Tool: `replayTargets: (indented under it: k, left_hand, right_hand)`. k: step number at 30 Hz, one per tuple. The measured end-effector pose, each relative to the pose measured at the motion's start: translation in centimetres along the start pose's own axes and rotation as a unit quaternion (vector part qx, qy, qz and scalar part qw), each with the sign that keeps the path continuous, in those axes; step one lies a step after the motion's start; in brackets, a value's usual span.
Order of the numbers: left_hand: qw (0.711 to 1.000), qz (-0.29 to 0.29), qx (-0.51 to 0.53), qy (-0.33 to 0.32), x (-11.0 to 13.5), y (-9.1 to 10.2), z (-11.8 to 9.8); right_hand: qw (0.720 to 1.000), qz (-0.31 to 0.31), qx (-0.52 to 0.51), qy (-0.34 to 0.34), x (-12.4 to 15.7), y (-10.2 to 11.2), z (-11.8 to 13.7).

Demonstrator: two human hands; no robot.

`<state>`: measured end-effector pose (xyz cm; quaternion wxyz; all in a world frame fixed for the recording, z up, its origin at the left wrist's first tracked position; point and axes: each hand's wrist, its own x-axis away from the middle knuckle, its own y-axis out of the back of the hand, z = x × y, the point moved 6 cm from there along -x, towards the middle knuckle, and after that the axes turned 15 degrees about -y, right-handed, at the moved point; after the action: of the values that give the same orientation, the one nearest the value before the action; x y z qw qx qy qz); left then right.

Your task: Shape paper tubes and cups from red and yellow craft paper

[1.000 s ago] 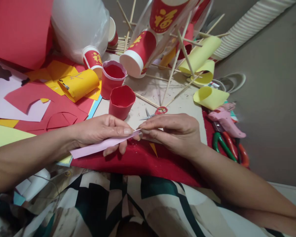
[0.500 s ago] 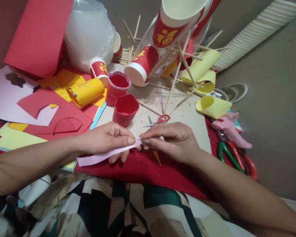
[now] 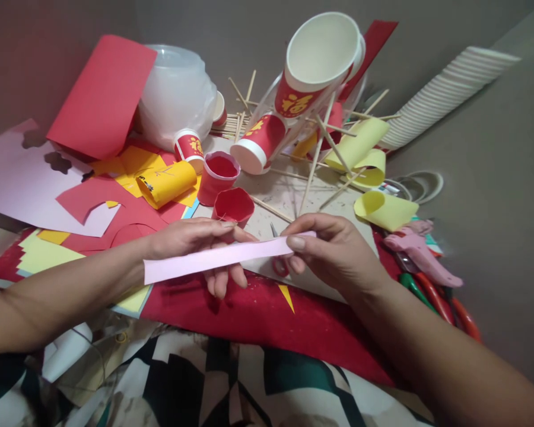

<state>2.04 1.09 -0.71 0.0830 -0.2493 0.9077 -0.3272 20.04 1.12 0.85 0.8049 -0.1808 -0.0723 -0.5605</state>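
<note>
A pale pink paper strip [image 3: 218, 259] stretches slantwise across the front of the table. Near its right end, the thumb and fingers of my right hand [image 3: 327, 246] are closed on it. Behind the strip lies my left hand [image 3: 196, 240], palm up with its fingers loosely stretched out and not gripping. Small scissors with a red handle [image 3: 280, 267] are partly hidden behind my right hand. Just beyond my left fingers stands a red paper cup shape [image 3: 232, 206], and behind that a red one with a pink rim [image 3: 219, 178].
Coloured paper sheets [image 3: 102, 201] and a yellow paper tube [image 3: 167, 184] lie left. Wooden sticks [image 3: 314, 160] and printed paper cups [image 3: 293, 98] stand at the back. A pink glue gun [image 3: 422, 255] is at right. A small yellow paper triangle [image 3: 287, 298] lies at the front.
My left fingers have released the pink strip and opened out. My right hand now holds the strip farther in from its end, and it has moved right, over the scissors.
</note>
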Motion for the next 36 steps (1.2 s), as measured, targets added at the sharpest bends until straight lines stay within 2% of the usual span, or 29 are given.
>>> replayTargets:
  k: [4, 9, 14, 17, 20, 22, 24, 27, 30, 33, 36]
  left_hand:
    - [0.997, -0.022, -0.028, -0.066, 0.1, -0.1, -0.9]
    - [0.979, -0.045, -0.183, -0.078, 0.7, -1.5, -0.6]
    - [0.949, -0.102, -0.214, -0.209, 1.0, -2.2, -1.8]
    - [0.945, -0.119, -0.213, -0.218, 1.1, -1.9, -1.9]
    - [0.952, -0.121, -0.176, -0.219, 1.2, -1.7, -2.0]
    - [0.951, -0.127, -0.16, -0.234, 1.4, -1.8, -2.2]
    - [0.946, -0.135, -0.162, -0.247, 1.5, -1.9, -2.5]
    - [0.943, -0.139, -0.178, -0.242, 1.5, -2.2, -2.7]
    - [0.94, -0.142, -0.202, -0.234, 1.5, -2.1, -2.8]
    - [0.931, -0.153, -0.218, -0.249, 1.6, -1.7, -3.0]
    - [0.916, -0.179, -0.225, -0.279, 1.6, -0.9, -3.4]
  right_hand:
    - [0.997, -0.017, -0.068, 0.027, 0.0, 0.0, 0.9]
    - [0.996, -0.035, -0.073, 0.028, 0.1, -0.6, 0.5]
    - [0.999, 0.008, -0.046, 0.013, 0.4, -2.1, -0.7]
    - [0.998, 0.037, -0.051, 0.021, 0.8, -2.5, -0.8]
    - [0.996, 0.046, -0.035, 0.068, 1.4, -2.6, -0.2]
    - [0.993, 0.025, 0.005, 0.119, 1.9, -2.4, 0.3]
    - [0.981, -0.02, 0.066, 0.181, 2.4, -2.3, 0.9]
    - [0.946, -0.094, 0.155, 0.269, 3.3, -2.3, 1.6]
    - [0.917, -0.113, 0.202, 0.326, 3.8, -2.5, 1.9]
    - [0.917, -0.108, 0.183, 0.338, 3.8, -2.3, 1.9]
    - [0.945, -0.125, 0.113, 0.28, 3.1, -1.3, 1.4]
